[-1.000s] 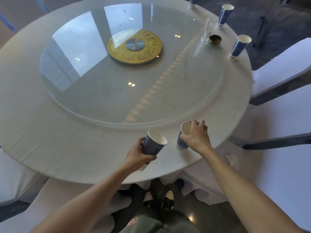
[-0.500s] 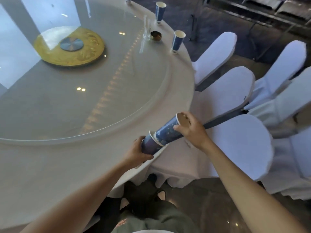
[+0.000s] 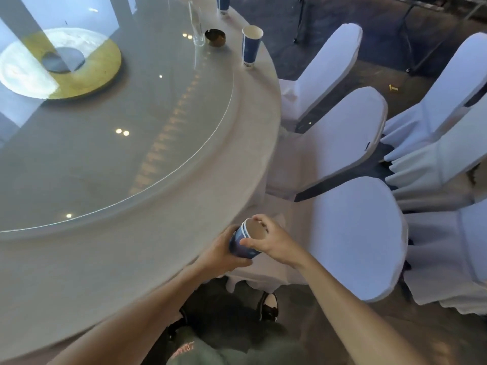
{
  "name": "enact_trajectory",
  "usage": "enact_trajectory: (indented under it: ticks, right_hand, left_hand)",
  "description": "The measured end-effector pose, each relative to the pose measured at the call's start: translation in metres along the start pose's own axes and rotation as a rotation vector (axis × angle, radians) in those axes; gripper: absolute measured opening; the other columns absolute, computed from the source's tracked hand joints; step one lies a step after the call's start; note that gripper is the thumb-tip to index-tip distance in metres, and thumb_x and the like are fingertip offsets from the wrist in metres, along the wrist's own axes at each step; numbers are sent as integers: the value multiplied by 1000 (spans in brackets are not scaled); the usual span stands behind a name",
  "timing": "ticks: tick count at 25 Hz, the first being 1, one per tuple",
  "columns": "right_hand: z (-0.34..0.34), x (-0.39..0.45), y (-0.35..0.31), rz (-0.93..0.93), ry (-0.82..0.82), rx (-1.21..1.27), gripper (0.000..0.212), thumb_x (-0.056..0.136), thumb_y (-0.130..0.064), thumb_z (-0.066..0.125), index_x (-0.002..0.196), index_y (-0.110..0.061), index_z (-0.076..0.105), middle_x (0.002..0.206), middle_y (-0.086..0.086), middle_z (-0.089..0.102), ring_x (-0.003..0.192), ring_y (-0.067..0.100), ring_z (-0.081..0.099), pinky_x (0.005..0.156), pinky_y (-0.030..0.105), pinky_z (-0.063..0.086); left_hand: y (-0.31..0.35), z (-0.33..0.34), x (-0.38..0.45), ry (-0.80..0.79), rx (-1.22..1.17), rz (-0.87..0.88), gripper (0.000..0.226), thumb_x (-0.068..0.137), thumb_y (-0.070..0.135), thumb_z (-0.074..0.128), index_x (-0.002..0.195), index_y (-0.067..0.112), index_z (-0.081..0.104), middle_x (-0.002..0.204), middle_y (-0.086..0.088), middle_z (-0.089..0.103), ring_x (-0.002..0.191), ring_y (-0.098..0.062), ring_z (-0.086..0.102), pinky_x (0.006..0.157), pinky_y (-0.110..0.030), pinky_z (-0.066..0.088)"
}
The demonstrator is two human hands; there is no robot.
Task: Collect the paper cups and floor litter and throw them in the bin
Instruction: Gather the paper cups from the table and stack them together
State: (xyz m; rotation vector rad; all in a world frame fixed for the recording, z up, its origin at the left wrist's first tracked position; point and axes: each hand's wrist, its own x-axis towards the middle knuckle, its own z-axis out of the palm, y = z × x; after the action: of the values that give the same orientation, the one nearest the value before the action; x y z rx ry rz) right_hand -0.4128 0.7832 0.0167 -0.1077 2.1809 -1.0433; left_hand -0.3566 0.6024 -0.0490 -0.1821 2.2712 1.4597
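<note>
Nested paper cups [image 3: 246, 239] held off the table edge [image 3: 266, 143], just beside it, in both hands. Long axis tilted — open mouth toward upper right and the camera, base toward lower left. Two rims visible, one inside the other. Left hand [image 3: 220, 252] wrapped round the lower blue wall. Right hand [image 3: 274, 239] pinching the rim, thumb on the outer wall, fingers curled over the lip. Blue print on the wall; lettering too blurred to read. Further blue cup [image 3: 251, 46] upright near the far table edge, mouth up, small white mark near its base — possibly a logo.
</note>
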Motion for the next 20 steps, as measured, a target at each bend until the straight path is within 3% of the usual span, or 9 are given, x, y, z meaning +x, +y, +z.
enact_trajectory:
  ticks: [4, 8, 11, 15, 20]
  right_hand:
    - [-37, 53, 55, 46, -82, 48, 75, 87, -57, 73, 150, -24, 48, 147, 3, 54, 133, 21, 55, 111, 44, 49]
    - [-58, 116, 115, 153, 50, -29, 65, 96, -44, 67, 153, -20, 46, 155, 7, 47, 143, 26, 47, 119, 42, 38]
    - [-60, 175, 169, 158, 11, -280, 65, 97, -20, 65, 157, -12, 40, 157, 16, 41, 145, 35, 43, 113, 35, 35]
    - [-44, 244, 232, 127, -40, -586, 69, 99, -21, 60, 161, -20, 31, 166, 20, 26, 152, 42, 26, 118, 46, 30]
    - [-6, 300, 302, 173, -97, -753, 75, 99, -7, 55, 163, -28, 22, 173, 13, 4, 154, 46, 13, 118, 53, 35]
  left_hand:
    - [1, 56, 32, 93, -23, -136, 77, 63, 40, 89, 130, 37, 50, 119, 12, 66, 108, -10, 68, 79, -18, 54]
    - [-24, 99, 69, 189, -69, -268, 82, 60, 44, 89, 132, 39, 50, 123, 12, 63, 111, -8, 65, 89, -30, 58]
    - [-57, 125, 114, 180, -60, -315, 87, 62, 43, 90, 137, 34, 48, 124, 9, 58, 112, -10, 61, 87, -25, 55]
    - [-108, 142, 177, 181, -64, -320, 92, 53, 58, 85, 135, 36, 48, 128, 6, 63, 119, -17, 64, 96, -45, 60]
    - [-174, 159, 228, 183, -106, -323, 99, 51, 60, 83, 140, 30, 50, 132, 1, 64, 120, -19, 65, 97, -46, 59]
